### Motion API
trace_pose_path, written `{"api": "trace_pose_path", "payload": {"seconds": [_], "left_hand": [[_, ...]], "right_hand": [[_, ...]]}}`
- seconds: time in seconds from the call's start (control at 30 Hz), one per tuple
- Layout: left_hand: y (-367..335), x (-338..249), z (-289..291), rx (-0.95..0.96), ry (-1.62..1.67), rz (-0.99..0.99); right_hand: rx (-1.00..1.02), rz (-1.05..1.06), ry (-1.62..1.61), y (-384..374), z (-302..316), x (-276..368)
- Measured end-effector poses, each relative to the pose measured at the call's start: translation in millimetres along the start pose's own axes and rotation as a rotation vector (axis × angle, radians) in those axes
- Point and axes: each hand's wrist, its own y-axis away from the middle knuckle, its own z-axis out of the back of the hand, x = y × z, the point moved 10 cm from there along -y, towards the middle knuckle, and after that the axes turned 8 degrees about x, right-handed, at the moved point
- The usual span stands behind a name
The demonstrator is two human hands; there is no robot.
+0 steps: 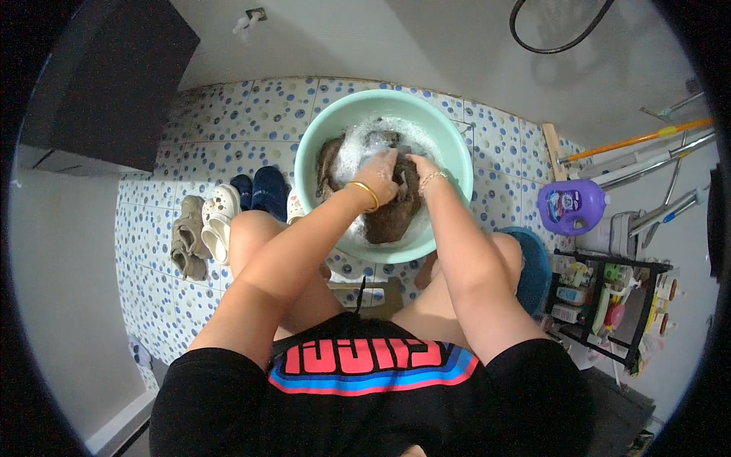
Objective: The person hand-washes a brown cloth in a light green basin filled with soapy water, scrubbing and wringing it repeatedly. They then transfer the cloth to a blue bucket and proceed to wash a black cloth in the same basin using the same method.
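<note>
A pale green basin (308,152) stands on the floor between my legs. White suds (352,152) float in it around a soaked brown cloth (387,222), which lies bunched up; its exact kind cannot be made out. My left hand (377,179), a gold bangle at its wrist, is closed on the cloth near the basin's middle, its fingertips partly lost in foam. Just to the right, my right hand (426,169), wearing a bracelet, grips the cloth's upper right part, thumb and fingers bent toward the left hand.
Left of the basin stand brown shoes (190,236), cream clogs (219,221) and dark blue slippers (268,192). On the right are a purple detergent bottle (571,207), a blue tub (531,263), mop poles (640,139) and a black rack (609,305) of bottles. A dark cabinet (114,76) hangs upper left.
</note>
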Motion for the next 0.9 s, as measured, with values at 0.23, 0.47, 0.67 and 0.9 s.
{"api": "trace_pose_path", "payload": {"seconds": [0.23,0.47,0.67,0.9], "left_hand": [[44,-34,-2,-0.252,0.168,-0.009],[61,-23,7,-0.426,0.342,-0.011],[65,9,65,-0.495,0.421,-0.039],[87,20,124,-0.451,0.511,-0.157]], "right_hand": [[-0.081,0.325,0.251,127,-100,49],[-0.120,0.373,0.056,180,-107,30],[-0.733,0.506,0.380,222,-23,43],[-0.715,0.527,0.340,238,-53,63]]}}
